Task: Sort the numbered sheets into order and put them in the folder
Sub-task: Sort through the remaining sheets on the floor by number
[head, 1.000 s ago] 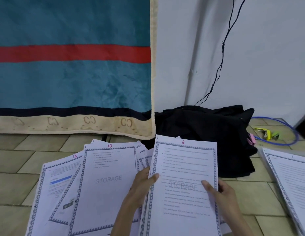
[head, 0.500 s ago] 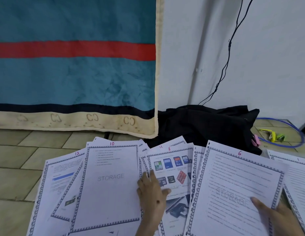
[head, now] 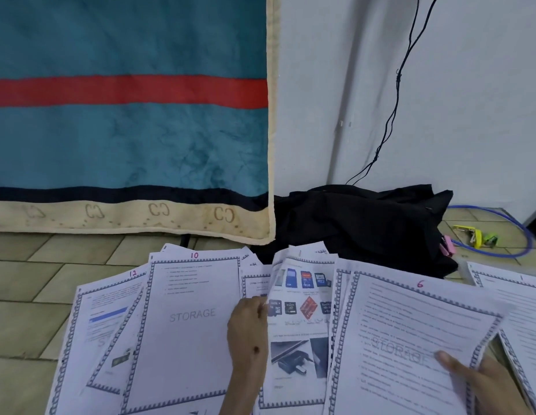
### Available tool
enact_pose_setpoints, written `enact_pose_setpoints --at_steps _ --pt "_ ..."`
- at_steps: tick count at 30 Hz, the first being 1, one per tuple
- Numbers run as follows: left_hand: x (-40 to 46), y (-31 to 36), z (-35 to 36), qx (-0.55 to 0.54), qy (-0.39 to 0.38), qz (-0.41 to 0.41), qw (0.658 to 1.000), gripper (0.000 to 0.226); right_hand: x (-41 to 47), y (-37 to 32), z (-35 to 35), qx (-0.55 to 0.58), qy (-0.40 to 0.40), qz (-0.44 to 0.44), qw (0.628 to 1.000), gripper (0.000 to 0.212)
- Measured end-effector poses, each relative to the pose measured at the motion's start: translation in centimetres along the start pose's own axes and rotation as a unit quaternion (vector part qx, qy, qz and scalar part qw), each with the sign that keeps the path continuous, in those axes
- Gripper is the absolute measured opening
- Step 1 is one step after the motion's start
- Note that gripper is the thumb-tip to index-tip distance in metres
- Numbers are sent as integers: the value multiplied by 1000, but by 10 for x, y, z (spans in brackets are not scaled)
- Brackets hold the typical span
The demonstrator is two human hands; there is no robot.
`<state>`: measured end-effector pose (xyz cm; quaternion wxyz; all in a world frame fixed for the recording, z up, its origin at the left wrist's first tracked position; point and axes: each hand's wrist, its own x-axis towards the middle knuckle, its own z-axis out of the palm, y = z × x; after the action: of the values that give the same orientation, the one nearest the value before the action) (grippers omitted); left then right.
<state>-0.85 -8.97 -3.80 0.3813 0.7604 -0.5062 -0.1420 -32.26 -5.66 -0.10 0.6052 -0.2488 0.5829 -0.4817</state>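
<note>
My left hand pinches the left edge of the picture sheet, the one printed with memory cards, and curls that edge up off the fan. My right hand holds sheet 6 at its lower right corner, thumb lying on top of the paper; the fingers underneath are hidden, and the sheet's right edge bends upward.

I can read four numbers in pink ink: 12 on the leftmost sheet, 10 on the sheet with the STORAGE watermark, 6 in my right hand, and 1 on the sheet at the far right. More sheets lie tucked under these, overlapping like a fan on the tiled floor, too covered for me to count or read. Sheet 1 lies apart from the fan, on top of a small stack.

Behind the papers lies one black bag, touching the wall. One teal blanket with a red stripe hangs on the left. One black cable runs down the wall, and one blue cable loops on the floor at the right.
</note>
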Motion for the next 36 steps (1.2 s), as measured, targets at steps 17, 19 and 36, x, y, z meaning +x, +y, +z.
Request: enact_pose_setpoints --at_steps 17,19,36 --pt "-6 13 9 -286 -141 -21 947 18 16 5 15 0 -31 1 1000 51" --pt "-2 15 7 -301 -213 -25 929 26 25 5 21 -57 -33 -17 998 31" --pt "38 15 9 -143 -219 -212 942 13 19 -4 23 -209 4 49 977 87"
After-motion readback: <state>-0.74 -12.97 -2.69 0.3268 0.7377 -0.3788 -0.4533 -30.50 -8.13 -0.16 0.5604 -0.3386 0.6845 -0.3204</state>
